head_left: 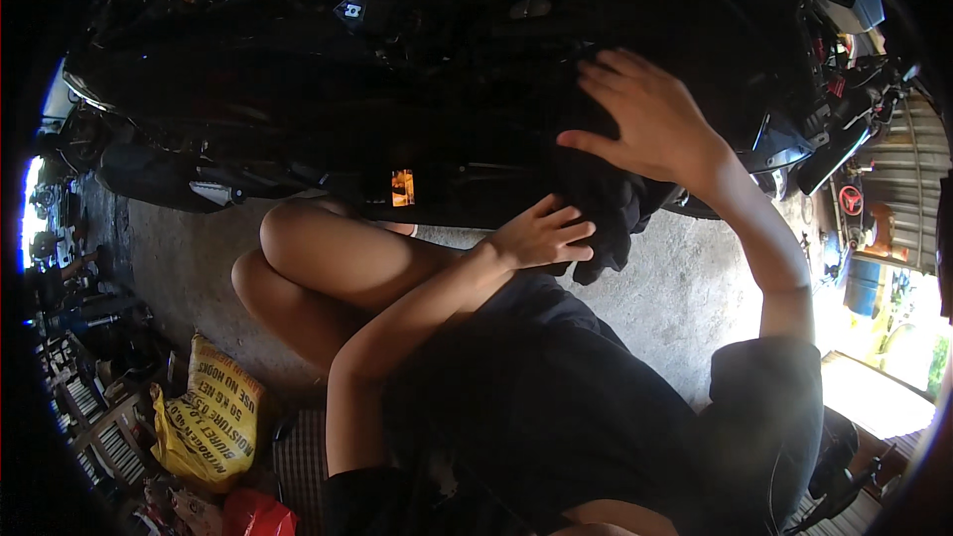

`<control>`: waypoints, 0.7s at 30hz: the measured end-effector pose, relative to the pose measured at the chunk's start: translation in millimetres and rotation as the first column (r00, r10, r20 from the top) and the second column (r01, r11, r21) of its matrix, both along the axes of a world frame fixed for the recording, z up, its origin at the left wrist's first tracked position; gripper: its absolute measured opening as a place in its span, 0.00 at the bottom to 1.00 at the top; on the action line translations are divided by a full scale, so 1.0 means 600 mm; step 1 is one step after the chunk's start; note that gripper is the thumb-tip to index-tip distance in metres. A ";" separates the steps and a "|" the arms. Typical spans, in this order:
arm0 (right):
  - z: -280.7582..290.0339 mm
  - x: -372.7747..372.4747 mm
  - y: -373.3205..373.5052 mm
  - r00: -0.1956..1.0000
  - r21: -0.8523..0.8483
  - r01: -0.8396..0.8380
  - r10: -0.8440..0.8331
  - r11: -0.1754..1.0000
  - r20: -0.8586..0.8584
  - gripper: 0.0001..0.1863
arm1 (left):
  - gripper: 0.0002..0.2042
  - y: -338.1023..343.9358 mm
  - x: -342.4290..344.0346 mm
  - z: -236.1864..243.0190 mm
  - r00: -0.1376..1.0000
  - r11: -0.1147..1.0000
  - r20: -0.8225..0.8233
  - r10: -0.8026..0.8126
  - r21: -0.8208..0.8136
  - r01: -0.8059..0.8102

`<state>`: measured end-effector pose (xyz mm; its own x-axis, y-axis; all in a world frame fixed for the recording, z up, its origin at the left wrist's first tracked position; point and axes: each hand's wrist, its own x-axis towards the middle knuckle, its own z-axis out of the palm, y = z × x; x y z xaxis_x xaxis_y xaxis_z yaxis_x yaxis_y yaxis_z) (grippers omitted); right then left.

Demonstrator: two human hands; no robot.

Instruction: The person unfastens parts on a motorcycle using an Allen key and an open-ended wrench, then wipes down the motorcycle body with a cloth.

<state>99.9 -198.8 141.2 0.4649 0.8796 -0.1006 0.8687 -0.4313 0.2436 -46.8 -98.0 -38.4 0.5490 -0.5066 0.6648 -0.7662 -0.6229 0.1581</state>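
Observation:
A large black glossy body (pixel 298 119), which looks like a motorbike's side, spans the space before me; its details are lost in shadow. My right hand (pixel 645 119) lies over it, palm down, thumb and fingers spread. A bunched black cloth (pixel 617 223) hangs below that palm, against the dark body. Whether part of it is under the palm is too dark to tell. My left hand (pixel 544 235) is beside the cloth's lower left edge, above my lap, its slightly bent fingers apart and nothing visible in them.
Grey concrete floor (pixel 675 278) shows around my bent legs. Behind at lower left lie a yellow sack (pixel 213 417) and a red bag (pixel 258 514). A blue barrel (pixel 866 288) and a red wheel-shaped handle (pixel 851 201) stand at right. Machine parts crowd the left edge.

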 end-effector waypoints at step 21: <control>0.001 -0.053 -0.029 0.898 0.293 0.196 -0.291 0.936 0.331 0.37 | 0.12 0.081 0.013 0.033 0.935 0.810 -0.302 0.184 -0.492 -0.319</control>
<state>67.9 -216.5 141.5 0.6291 0.7077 0.3214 0.5991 -0.7050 0.3796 -38.7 -49.6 -18.4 0.7774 0.0608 0.6261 -0.4937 -0.5579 0.6671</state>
